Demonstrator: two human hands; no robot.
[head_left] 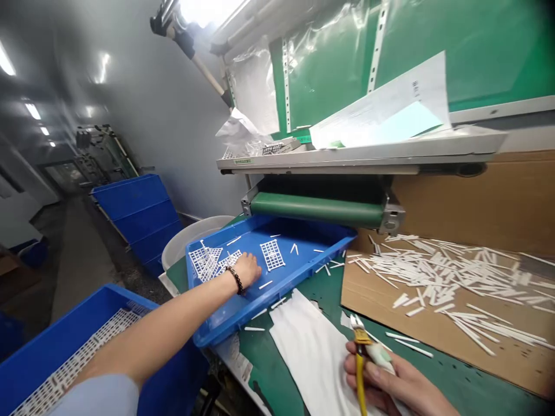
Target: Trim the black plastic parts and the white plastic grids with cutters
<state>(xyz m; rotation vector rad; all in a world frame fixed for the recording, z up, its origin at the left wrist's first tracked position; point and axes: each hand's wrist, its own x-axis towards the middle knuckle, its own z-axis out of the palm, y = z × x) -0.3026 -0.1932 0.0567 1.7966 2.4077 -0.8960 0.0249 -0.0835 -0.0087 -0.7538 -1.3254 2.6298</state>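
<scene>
My left hand (pixel 245 270), with a black beaded bracelet on its wrist, rests in a shallow blue plastic tray (pixel 303 254) against a heap of white plastic lattice pieces (pixel 204 260). A separate lattice piece (pixel 272 255) lies just beyond it, among loose white plastic strips (pixel 264 284). My right hand (pixel 379 375) grips yellow-handled side cutters (pixel 361 352) low over a white cloth (pixel 312 346). A large pile of white strips (pixel 442 277) covers a cardboard sheet (pixel 368 303) to the right.
A blue crate (pixel 93 323) holding white lattice strips sits below my left arm. A green roller conveyor (pixel 316 209) runs behind the tray under a metal shelf (pixel 359 156) bearing papers. A white bucket (pixel 191 240) and stacked blue crates (pixel 139 214) stand to the left.
</scene>
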